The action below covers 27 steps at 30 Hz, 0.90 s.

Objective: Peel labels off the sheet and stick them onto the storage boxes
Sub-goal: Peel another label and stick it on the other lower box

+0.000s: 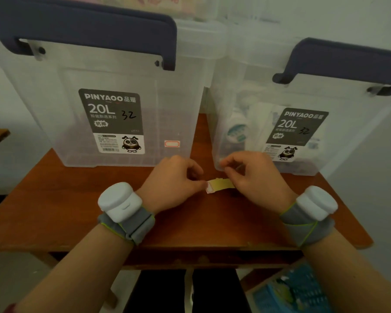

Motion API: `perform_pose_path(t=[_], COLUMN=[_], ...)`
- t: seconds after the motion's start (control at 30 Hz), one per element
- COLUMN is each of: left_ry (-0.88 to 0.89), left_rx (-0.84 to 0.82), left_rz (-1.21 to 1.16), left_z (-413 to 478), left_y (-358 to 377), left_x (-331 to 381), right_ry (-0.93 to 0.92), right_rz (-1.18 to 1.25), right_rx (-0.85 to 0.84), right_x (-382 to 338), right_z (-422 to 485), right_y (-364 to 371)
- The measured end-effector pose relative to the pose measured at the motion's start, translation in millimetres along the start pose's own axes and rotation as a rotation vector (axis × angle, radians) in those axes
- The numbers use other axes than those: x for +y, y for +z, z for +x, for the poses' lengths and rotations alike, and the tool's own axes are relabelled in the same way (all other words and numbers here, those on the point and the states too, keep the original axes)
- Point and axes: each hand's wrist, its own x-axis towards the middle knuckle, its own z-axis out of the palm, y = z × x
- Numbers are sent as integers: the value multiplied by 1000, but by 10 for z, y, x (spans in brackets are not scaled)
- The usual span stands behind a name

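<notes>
Two clear storage boxes with dark blue handles stand on the wooden table. The left box (113, 86) carries a small red-bordered label (172, 144) low on its front, right of its grey product sticker. The right box (303, 123) shows only its product sticker. A yellowish backing sheet (221, 184) is held just above the table between the boxes. My right hand (255, 175) pinches its right end. My left hand (174, 179) pinches a white, red-bordered label (209, 189) lifting from the sheet's left end.
The wooden table (66, 211) has its front edge close to me. White sensor units on grey straps sit on both wrists. A blue patterned item (298, 290) lies below the table at the right. A wall stands behind the boxes.
</notes>
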Motion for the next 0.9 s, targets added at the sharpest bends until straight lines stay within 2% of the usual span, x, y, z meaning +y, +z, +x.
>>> perform_pose_path(t=[0.23, 0.43, 0.6, 0.73, 0.9], left_ry=[-153, -193, -165, -126, -132], left_rx=[-98, -137, -166, -123, -150], left_rz=[140, 160, 143, 124, 69], left_z=[90, 139, 155, 159, 202], left_y=[58, 81, 90, 89, 66], left_x=[188, 221, 256, 280, 269], right_ry=[59, 15, -17, 4, 44], right_rz=[28, 41, 22, 37, 66], right_rx=[-128, -128, -135, -144, -157], right_x=[168, 204, 212, 210, 211], right_z=[-82, -90, -95, -99, -101], right_y=[16, 42, 70, 71, 49])
